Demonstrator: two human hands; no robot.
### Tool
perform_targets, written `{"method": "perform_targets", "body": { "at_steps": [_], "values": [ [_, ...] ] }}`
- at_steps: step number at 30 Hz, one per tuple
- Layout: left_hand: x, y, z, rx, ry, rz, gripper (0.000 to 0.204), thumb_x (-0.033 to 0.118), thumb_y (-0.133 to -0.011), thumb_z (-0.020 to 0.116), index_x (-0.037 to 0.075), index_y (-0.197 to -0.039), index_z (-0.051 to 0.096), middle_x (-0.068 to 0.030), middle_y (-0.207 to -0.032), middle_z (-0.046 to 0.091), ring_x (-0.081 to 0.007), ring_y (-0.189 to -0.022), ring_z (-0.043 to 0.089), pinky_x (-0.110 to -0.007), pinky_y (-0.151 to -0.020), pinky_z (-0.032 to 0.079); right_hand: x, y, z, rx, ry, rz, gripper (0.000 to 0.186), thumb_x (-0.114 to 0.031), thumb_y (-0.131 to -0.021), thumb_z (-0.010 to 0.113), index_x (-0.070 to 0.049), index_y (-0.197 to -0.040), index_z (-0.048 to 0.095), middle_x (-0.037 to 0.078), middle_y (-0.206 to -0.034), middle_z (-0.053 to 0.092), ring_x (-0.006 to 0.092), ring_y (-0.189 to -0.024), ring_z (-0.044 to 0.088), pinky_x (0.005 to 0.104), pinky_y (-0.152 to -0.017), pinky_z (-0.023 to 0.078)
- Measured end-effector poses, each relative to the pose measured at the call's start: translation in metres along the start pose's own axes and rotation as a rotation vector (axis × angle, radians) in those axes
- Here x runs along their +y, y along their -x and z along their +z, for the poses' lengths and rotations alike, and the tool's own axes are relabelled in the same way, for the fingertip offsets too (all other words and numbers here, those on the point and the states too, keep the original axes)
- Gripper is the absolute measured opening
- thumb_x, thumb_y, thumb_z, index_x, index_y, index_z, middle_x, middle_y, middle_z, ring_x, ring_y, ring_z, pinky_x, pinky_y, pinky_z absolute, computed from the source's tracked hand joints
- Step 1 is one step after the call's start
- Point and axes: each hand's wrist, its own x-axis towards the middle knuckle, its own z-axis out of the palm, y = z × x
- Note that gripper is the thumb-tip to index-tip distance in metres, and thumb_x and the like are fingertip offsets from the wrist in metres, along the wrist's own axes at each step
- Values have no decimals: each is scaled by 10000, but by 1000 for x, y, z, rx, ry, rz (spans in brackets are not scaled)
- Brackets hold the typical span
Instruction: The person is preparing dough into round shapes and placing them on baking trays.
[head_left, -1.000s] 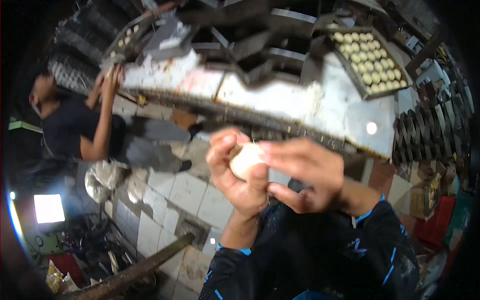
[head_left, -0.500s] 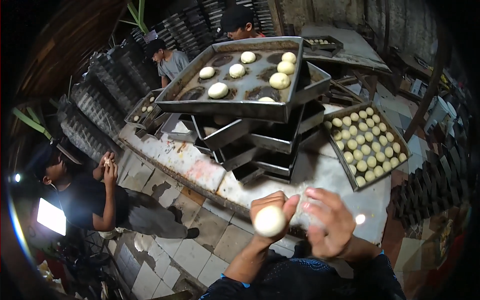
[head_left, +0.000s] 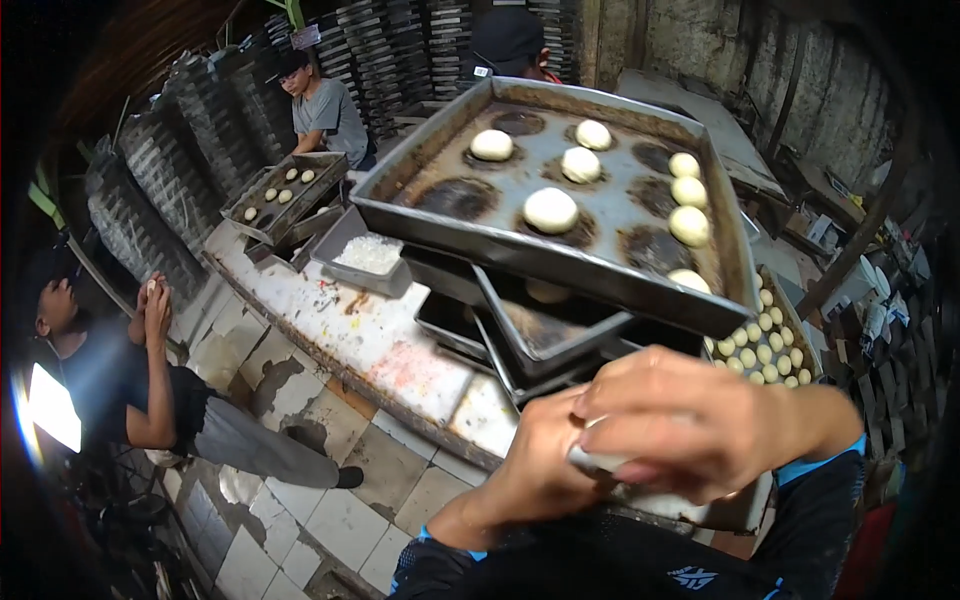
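Worn worktable [head_left: 330, 325] across the middle, bearing a leaning stack of dark baking trays [head_left: 520, 330]; top tray [head_left: 430, 220] overhanging the ones beneath, carrying pale dough rounds [head_left: 551, 210] among scorched rings. Likely to tip or slide if knocked, given that uneven stacking. Further trays of small dough pieces at right [head_left: 770, 345] and far left [head_left: 285, 190], a shallow pan of white flour or crumbs [head_left: 368, 255] between.

Seated person [head_left: 120, 390] at left on the tiled floor [head_left: 330, 520], two more behind the table.

Close to the camera: left hand [head_left: 545, 470] cupped beneath, right hand [head_left: 700, 425] curled over, fingers closed together around a dough ball [head_left: 590, 460], only a pale sliver showing, held above the table's near edge. Risk of dropping onto the floor with a loose grip; risk of squashing it with too firm a press
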Motion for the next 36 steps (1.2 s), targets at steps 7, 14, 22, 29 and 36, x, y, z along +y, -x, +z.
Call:
{"method": "perform_targets", "body": {
  "at_steps": [7,14,22,29,36],
  "values": [
    [-27,-12,-61,-45,-575,45,534,333,-683,865,128,-1138,676,-76,-1186,579,-316,-1195,455,-471,-1012,343,124,-143,-18,318,11,231,225,-178,-975,548,20,-1014,648,130,-801,649,294,-744,652,375,-681,517],
    [-51,-4,-71,-82,-598,121,450,421,-736,806,253,-1136,684,-16,-1187,549,-267,-1242,384,-481,-1017,247,198,-144,17,-340,340,266,530,-285,-1010,511,-83,-1478,367,267,-1387,444,367,-1373,395,432,-1130,369],
    [-62,-5,-63,-36,-595,109,361,371,-807,760,302,-1148,666,-11,-1126,520,-248,-1228,412,-499,-1032,218,134,-88,-109,-787,783,877,394,-205,-720,778,-25,-1062,701,184,-801,698,366,-721,690,418,-676,572],
    [-58,-8,-43,110,-703,128,400,230,-667,852,133,-992,639,-104,-1035,543,-360,-1229,395,-497,-1026,332,125,-6,-82,-615,899,1111,696,-154,-662,773,35,-1269,491,269,-1012,664,412,-1012,640,455,-861,533],
    [-11,0,-7,231,-847,119,664,335,-612,818,58,-1184,626,-183,-1244,534,-364,-1212,467,-467,-1035,366,76,30,-115,94,132,814,610,-173,-711,688,83,-1254,581,133,-769,646,208,-730,640,294,-654,520]
  ]
}}
